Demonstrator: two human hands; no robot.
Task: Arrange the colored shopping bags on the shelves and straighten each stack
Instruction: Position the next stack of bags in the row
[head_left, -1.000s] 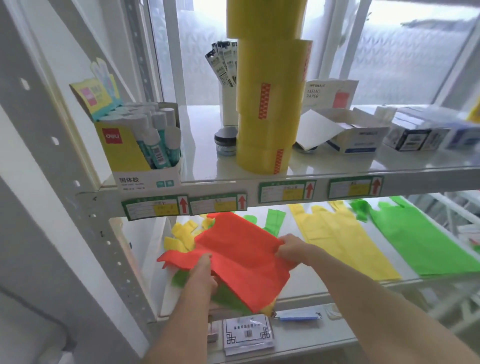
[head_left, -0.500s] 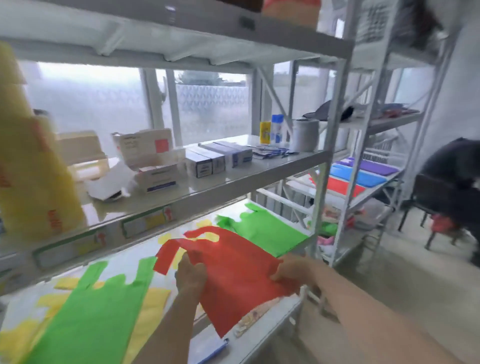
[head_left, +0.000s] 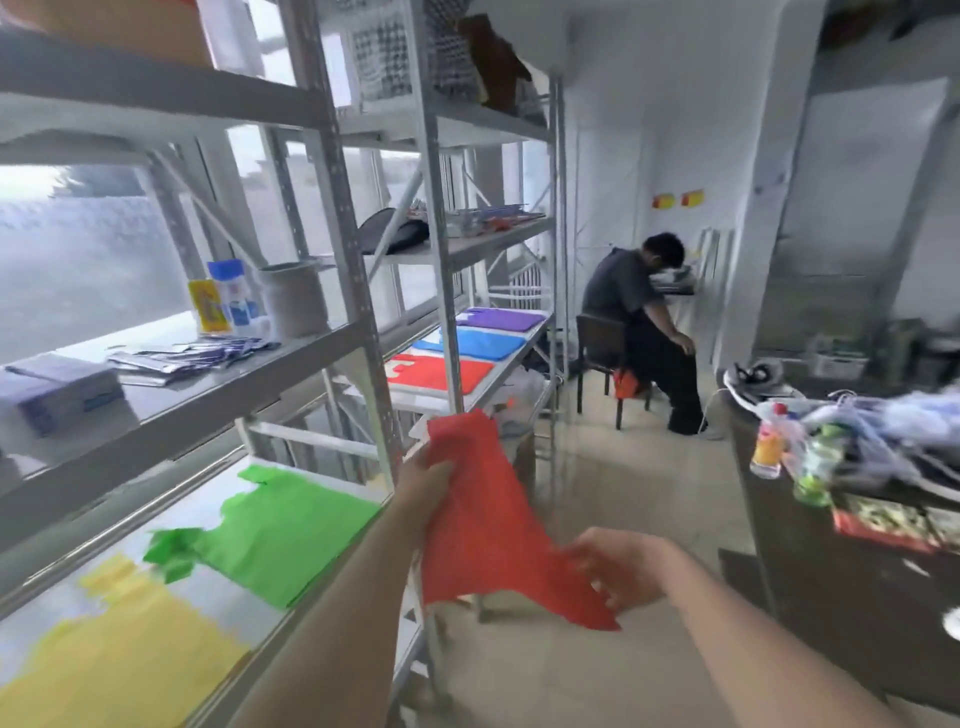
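Note:
A red bag (head_left: 483, 525) hangs crumpled in the air beside the near shelf unit. My left hand (head_left: 428, 480) grips its upper edge. My right hand (head_left: 621, 564) is at its lower right edge, blurred, fingers spread against the fabric. On the near lower shelf (head_left: 332, 603) lie a green bag stack (head_left: 283, 535) and a yellow bag stack (head_left: 119, 660). On the farther unit's shelf lie a red stack (head_left: 441, 374), a blue stack (head_left: 475, 343) and a purple stack (head_left: 506, 318).
A metal upright (head_left: 358, 270) stands between the two shelf units. A person (head_left: 641, 317) sits on a chair at the back. A dark counter (head_left: 841, 561) with bottles and clutter is on the right. Bare floor (head_left: 623, 467) runs between shelves and counter.
My view has swung right, away from the near shelf toward the farther unit. The red bag has left the shelf and hangs in the aisle; my right hand's hold has loosened.

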